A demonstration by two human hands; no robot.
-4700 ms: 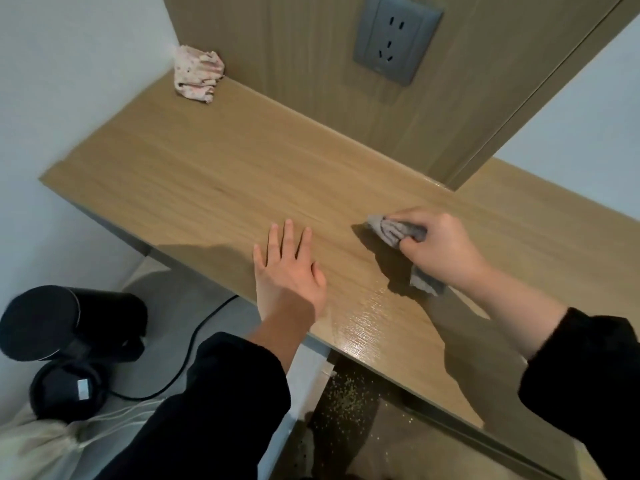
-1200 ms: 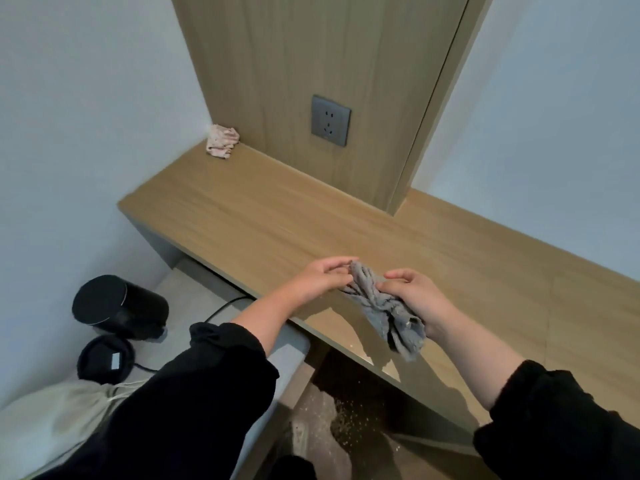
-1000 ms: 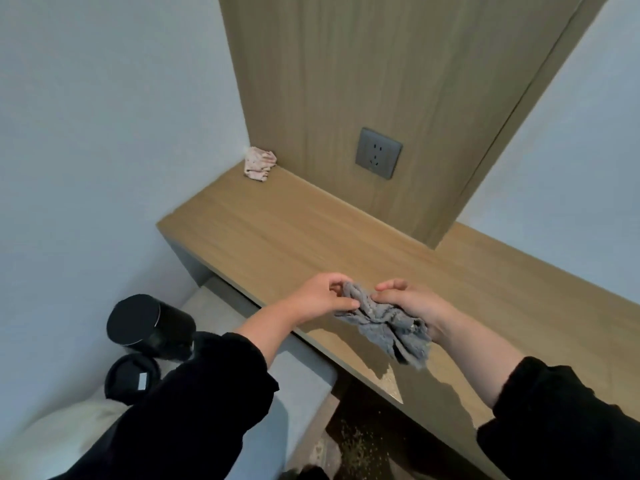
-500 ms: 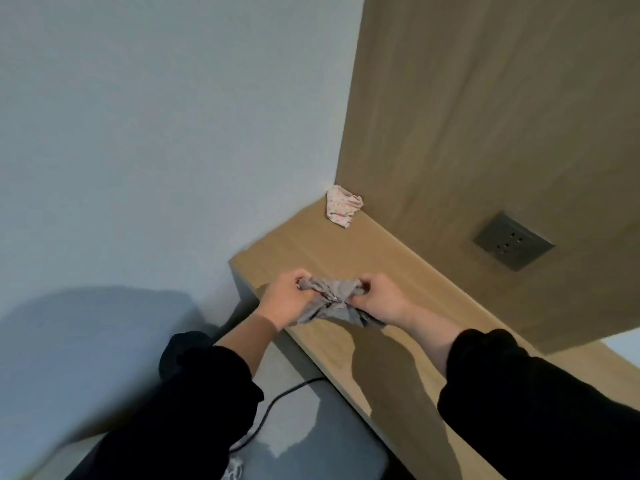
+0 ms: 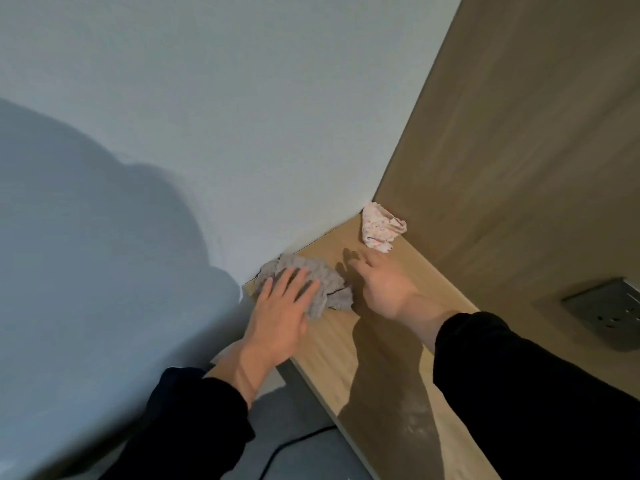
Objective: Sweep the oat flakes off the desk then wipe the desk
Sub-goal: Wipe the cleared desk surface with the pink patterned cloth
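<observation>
Nearest us, one dark cable is lying on the floor below the surface. We are reaching both hands forward in black sleeves. Our left hand is lying flat, fingers spread and straight, pressing on the grey cloth, which is sitting bunched at the surface's left end, against the white wall. Our right hand is just beside the cloth, fingers loosely extended and holding nothing; whether it is touching the wood we cannot tell. We are counting two cloths: the second, a patterned rag, is lying in the far corner. One socket is sitting in the wood panel.
</observation>
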